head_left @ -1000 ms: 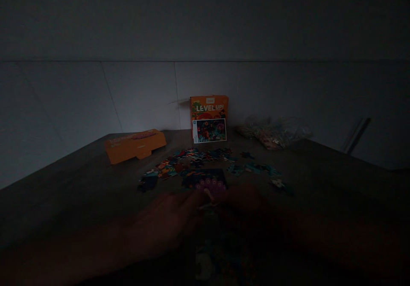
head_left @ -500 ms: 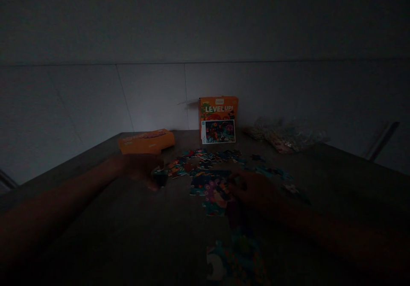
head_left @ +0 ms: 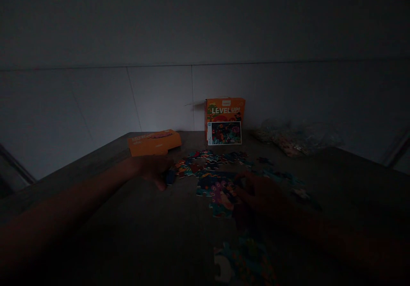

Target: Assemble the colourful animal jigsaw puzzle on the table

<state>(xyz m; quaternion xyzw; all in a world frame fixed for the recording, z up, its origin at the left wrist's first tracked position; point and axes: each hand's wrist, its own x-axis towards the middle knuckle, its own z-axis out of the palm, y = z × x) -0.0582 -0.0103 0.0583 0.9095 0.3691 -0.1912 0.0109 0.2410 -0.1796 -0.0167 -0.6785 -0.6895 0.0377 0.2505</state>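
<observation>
Head view, left to right: what has just changed?

Left hand [head_left: 153,168] is out beside the orange carton [head_left: 153,143], thumb and fingers apart around a dark blue piece [head_left: 171,176]. I can't tell whether they grip it.

And next along?

Loose pieces [head_left: 189,167], then the joined peacock section [head_left: 221,188] at mid-table. The right hand [head_left: 264,192] is at its right edge, thumb and finger apart; too dim to tell whether anything is pinched.

Meaning what for the work?

It seems divided: one hand among unplaced pieces, the other staying with the joined ones.

Compared with earlier?

A second ago both hands met over the peacock section. Since half a second ago, the whole scene has slid rightward in view.
</observation>
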